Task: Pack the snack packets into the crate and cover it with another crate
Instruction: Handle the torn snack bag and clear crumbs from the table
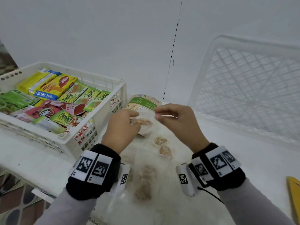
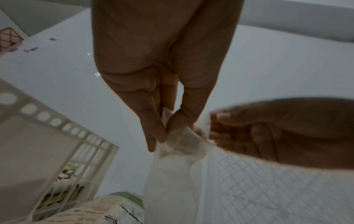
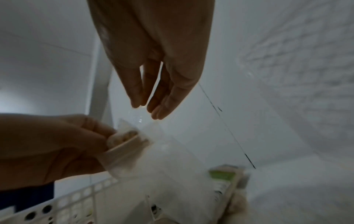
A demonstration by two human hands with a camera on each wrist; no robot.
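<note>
A white crate (image 1: 106, 112) at the left holds several snack packets (image 1: 53, 88) in yellow, green and pink. Just right of it, above the table, both hands hold a clear snack packet (image 1: 146, 125) with brown pieces inside. My left hand (image 1: 135, 120) grips its bunched end between thumb and fingers (image 2: 161, 133). My right hand (image 1: 158, 113) pinches the packet's clear upper edge (image 3: 145, 128). A second white lattice crate (image 1: 251, 88) leans against the wall at the right, with nothing in it.
A green-and-white packet (image 1: 142, 103) lies on the white table (image 1: 235, 168) just behind the hands. More clear packets with brown snacks (image 1: 162, 146) lie on the table between my wrists. A yellow object (image 1: 294, 192) shows at the right edge.
</note>
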